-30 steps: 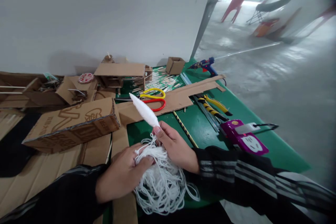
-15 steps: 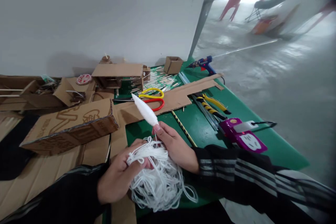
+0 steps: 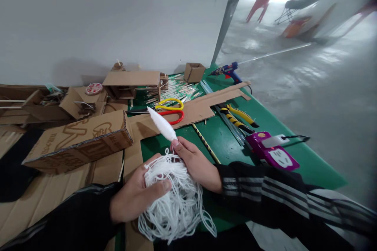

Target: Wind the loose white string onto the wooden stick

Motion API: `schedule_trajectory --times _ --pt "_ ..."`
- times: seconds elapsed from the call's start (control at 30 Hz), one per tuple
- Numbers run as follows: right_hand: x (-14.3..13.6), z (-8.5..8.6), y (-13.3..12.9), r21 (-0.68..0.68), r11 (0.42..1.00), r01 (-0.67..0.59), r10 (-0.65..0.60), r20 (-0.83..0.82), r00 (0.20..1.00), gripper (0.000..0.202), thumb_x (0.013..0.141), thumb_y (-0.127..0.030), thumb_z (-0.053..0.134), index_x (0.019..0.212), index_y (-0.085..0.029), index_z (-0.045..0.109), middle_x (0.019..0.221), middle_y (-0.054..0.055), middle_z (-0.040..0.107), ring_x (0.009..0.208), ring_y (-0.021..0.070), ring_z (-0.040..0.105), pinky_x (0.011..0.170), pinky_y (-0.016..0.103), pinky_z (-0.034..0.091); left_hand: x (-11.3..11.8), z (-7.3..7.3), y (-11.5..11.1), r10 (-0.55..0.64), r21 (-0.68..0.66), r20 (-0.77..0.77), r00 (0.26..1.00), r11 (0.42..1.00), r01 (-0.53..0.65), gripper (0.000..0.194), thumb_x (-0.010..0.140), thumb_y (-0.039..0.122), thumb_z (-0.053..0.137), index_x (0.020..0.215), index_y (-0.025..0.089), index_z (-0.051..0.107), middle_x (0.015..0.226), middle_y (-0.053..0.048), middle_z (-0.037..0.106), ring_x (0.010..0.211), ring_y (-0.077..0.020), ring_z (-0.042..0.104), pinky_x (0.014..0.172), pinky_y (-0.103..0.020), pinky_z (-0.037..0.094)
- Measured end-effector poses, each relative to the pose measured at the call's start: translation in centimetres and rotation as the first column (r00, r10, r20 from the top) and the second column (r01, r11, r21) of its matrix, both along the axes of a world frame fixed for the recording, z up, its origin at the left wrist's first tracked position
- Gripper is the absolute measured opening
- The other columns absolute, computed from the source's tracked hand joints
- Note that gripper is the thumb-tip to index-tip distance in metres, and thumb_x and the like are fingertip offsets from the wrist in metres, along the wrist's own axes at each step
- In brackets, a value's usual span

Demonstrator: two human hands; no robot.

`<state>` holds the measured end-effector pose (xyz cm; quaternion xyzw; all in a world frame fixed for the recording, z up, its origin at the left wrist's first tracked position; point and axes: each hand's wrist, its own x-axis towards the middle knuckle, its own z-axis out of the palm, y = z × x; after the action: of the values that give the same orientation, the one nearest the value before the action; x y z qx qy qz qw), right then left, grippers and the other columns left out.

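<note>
My right hand (image 3: 196,160) pinches the lower end of a white spindle-shaped piece (image 3: 162,124), which looks wound with thread and points up and to the left. Just below it hangs a loose tangle of white string (image 3: 173,204). My left hand (image 3: 140,190) is closed on the left side of that tangle, its thumb lying across the strands. A strand seems to run from the tangle up to my right fingertips. Scissors with yellow and red handles (image 3: 171,117) lie behind the spindle's tip. The fingers of my left hand are partly hidden in the string.
A printed cardboard box (image 3: 79,141) stands left of my hands. Yellow-and-black pliers (image 3: 240,117), a purple power strip (image 3: 272,151) and a blue glue gun (image 3: 226,71) lie on the green table (image 3: 265,117) to the right. Several thin sticks (image 3: 179,90) are scattered near the wall.
My left thumb has moved over the front of the string tangle. The tangle has shifted slightly down and left, while my right hand and the white spindle barely moved.
</note>
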<state>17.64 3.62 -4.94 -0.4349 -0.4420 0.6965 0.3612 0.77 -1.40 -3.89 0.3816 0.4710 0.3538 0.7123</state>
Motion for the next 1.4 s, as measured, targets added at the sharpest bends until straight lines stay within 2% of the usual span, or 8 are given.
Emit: schedule_trajectory --times 0.2,0.47,0.6,0.8,0.93,1.1,1.27,1.4 --pt "0.0 0.5 0.0 -0.083 0.994 0.068 -0.071 -0.040 0.997 0.038 0.083 -0.055 0.055 0.073 -0.019 0.047 0.060 -0.006 0.038 0.051 0.0081 0.032 0.047 0.022 0.024 0.5 0.6 0.3 -0.118 0.040 0.005 0.993 0.992 0.118 0.035 0.079 0.030 0.069 0.110 0.018 0.058 0.087 -0.003 0.066 0.078 -0.0152 0.059 0.075 -0.027 0.050" --pt "-0.2 0.0 0.1 -0.060 0.998 0.035 -0.035 -0.005 0.999 0.039 0.082 -0.056 0.056 0.072 -0.019 0.046 0.062 -0.006 0.038 0.055 0.0091 0.031 0.050 0.023 0.026 1.2 0.4 0.7 0.017 0.079 -0.166 0.986 0.997 -0.004 0.033 0.071 0.025 0.072 0.098 0.017 0.053 0.082 -0.001 0.065 0.075 -0.0151 0.058 0.070 -0.024 0.050" --pt "-0.3 -0.1 0.1 -0.047 0.998 0.039 -0.040 -0.007 0.999 0.038 0.081 -0.054 0.059 0.074 -0.019 0.045 0.064 -0.006 0.038 0.057 0.0090 0.031 0.051 0.022 0.026 1.5 0.6 1.2 0.014 0.138 -0.177 0.984 0.990 0.011 0.025 0.073 0.018 0.067 0.092 0.019 0.051 0.076 0.004 0.060 0.067 -0.0117 0.053 0.063 -0.021 0.047" --pt "-0.3 -0.3 0.2 -0.097 0.994 0.043 -0.047 -0.039 0.998 0.036 0.082 -0.054 0.058 0.077 -0.020 0.047 0.063 -0.006 0.043 0.055 0.0088 0.035 0.051 0.022 0.028 1.6 1.0 1.2 -0.055 0.185 -0.223 0.973 0.978 0.098 0.016 0.075 0.008 0.053 0.088 0.017 0.055 0.078 0.002 0.060 0.074 -0.0135 0.054 0.070 -0.023 0.045" --pt "-0.2 -0.2 0.4 -0.068 0.997 0.033 -0.034 -0.012 0.999 0.039 0.081 -0.056 0.057 0.075 -0.019 0.048 0.063 -0.006 0.042 0.056 0.0093 0.035 0.052 0.023 0.028 1.7 0.8 1.0 -0.020 0.192 -0.276 0.961 0.979 0.076 0.011 0.076 0.008 0.051 0.082 0.017 0.054 0.075 0.002 0.058 0.071 -0.0138 0.051 0.067 -0.024 0.044" --pt "0.0 -0.1 0.3 0.028 0.999 -0.020 0.019 0.047 0.999 0.039 0.085 -0.056 0.053 0.076 -0.019 0.046 0.067 -0.005 0.039 0.060 0.0097 0.032 0.054 0.023 0.029 1.4 0.8 1.0 0.044 0.198 -0.179 0.983 0.980 -0.008 0.001 0.082 0.017 0.054 0.083 0.017 0.055 0.077 0.001 0.058 0.073 -0.0146 0.052 0.068 -0.024 0.044" --pt "-0.1 -0.8 0.1 0.067 0.994 -0.082 0.078 0.054 0.995 0.041 0.083 -0.060 0.053 0.078 -0.019 0.045 0.067 -0.005 0.039 0.059 0.0095 0.032 0.052 0.023 0.029 0.8 0.7 0.8 0.052 0.145 -0.040 0.998 0.988 -0.046 0.011 0.082 0.024 0.061 0.089 0.018 0.055 0.075 0.002 0.056 0.066 -0.0118 0.049 0.062 -0.021 0.042" --pt "-0.1 -1.3 0.2 0.058 0.990 -0.127 0.123 0.070 0.990 0.043 0.084 -0.061 0.051 0.078 -0.019 0.044 0.066 -0.005 0.039 0.058 0.0091 0.033 0.051 0.023 0.028 0.7 0.5 0.5 0.065 0.148 -0.033 0.997 0.987 -0.060 0.015 0.078 0.019 0.064 0.090 0.018 0.055 0.075 0.003 0.056 0.065 -0.0106 0.048 0.060 -0.019 0.040"
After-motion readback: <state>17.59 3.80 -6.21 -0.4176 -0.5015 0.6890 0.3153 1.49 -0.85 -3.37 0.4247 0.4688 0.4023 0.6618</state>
